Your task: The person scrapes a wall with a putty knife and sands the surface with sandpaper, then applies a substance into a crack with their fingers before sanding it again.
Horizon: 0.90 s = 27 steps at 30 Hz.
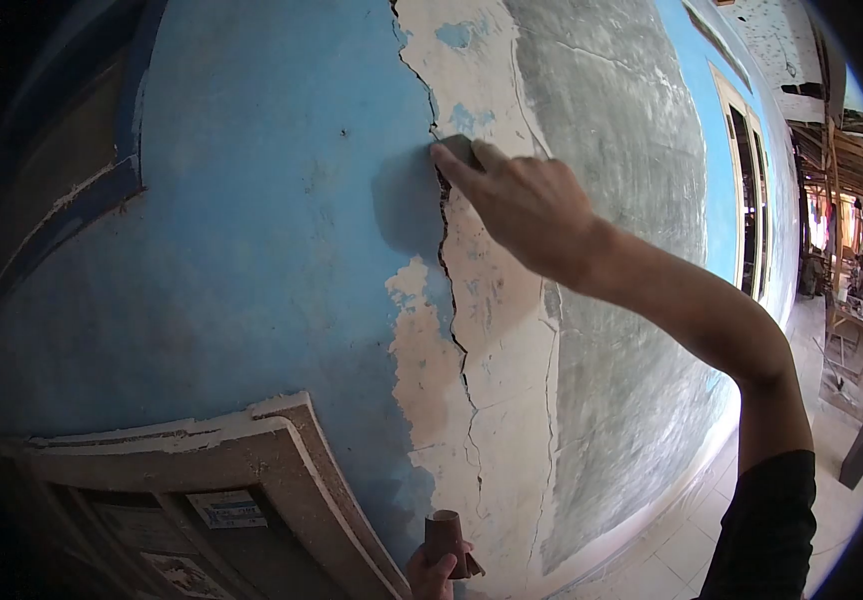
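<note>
My right hand (527, 205) presses a small dark block (459, 152) against the wall, its fingers closed round it, beside the upper part of a long jagged crack (444, 225). Blue paint (272, 230) covers the wall left of the crack; a bare cream strip (492, 270) runs along its right. Low in the view, my left hand (434, 578) holds a brown rolled sheet (444, 543) upright, close to the wall.
Grey plaster (622, 200) lies right of the cream strip. A wooden frame with panes (297, 440) stands at the lower left, a dark-framed opening (132, 170) above it. At the right are a window (749, 190), a small wooden table (855, 312) and a tiled floor (687, 550).
</note>
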Available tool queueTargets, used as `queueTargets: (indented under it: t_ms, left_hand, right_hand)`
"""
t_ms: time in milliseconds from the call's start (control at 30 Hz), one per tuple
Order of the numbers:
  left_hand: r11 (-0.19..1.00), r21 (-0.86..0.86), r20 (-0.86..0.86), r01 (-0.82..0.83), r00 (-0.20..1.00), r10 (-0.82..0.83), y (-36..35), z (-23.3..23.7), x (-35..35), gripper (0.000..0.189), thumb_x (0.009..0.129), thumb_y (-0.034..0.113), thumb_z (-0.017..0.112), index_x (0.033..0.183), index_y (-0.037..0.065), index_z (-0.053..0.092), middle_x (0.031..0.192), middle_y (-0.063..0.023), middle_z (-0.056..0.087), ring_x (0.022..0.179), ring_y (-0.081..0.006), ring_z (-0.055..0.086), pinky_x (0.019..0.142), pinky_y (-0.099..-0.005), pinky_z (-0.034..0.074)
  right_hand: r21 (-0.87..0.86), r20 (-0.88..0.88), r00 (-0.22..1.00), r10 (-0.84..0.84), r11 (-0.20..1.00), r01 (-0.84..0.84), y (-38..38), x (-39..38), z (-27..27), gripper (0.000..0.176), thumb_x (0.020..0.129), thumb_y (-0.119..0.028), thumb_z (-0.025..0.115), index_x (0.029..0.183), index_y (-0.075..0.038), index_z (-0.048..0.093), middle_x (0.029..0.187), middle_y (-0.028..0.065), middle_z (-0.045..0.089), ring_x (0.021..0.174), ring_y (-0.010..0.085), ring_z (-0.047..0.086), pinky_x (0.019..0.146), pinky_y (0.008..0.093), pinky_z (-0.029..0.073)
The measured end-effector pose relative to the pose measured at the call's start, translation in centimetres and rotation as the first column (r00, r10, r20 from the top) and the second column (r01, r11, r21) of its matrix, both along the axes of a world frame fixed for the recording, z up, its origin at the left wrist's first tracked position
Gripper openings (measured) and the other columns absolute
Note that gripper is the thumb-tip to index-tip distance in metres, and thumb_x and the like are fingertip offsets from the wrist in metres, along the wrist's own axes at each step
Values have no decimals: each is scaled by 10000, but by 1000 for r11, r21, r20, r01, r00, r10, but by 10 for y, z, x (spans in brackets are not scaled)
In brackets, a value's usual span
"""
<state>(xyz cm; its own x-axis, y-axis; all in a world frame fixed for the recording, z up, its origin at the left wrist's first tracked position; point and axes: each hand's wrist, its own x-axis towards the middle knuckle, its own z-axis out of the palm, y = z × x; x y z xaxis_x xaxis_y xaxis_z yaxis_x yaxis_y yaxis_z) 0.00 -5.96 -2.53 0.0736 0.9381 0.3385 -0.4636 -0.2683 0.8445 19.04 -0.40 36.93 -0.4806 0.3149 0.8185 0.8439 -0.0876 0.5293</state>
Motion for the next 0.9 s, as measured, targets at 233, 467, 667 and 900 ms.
queueTargets:
  t_ms: [233,467,667,900]
  left_hand:
    - [1000,-22,0,-22,1000,22,13,-27,0,340,829,281,649,967,-22,584,736,-88,587,602,-204,577,580,-357,498]
    - [999,-43,-37,27,999,-29,-1,2,4,354,832,299,645,976,-18,585,736,-86,588,602,-204,574,582,-354,493]
    - [999,-40,-16,-5,1000,4,-2,1,5,361,830,322,653,974,-3,590,731,-79,594,601,-205,579,595,-348,487]
    - [998,-29,-39,46,998,-48,-4,11,5,391,825,354,664,967,-3,594,710,-78,587,600,-201,577,579,-347,489]
  right_hand:
    - [-55,-18,999,28,998,-29,-2,3,6,491,888,-3,462,1369,-69,392,1019,169,597,652,230,656,552,319,579]
    - [-3,24,999,24,1000,-24,0,6,1,469,897,-16,461,1359,-69,408,1019,157,600,648,221,654,569,310,585]
    - [-29,-19,998,66,997,-67,1,1,4,463,904,-25,460,1361,-75,406,990,159,606,640,214,649,567,303,584]
    - [-57,-11,999,47,997,-48,-3,0,7,459,911,-28,454,1365,-81,403,1013,164,601,654,220,655,541,303,584]
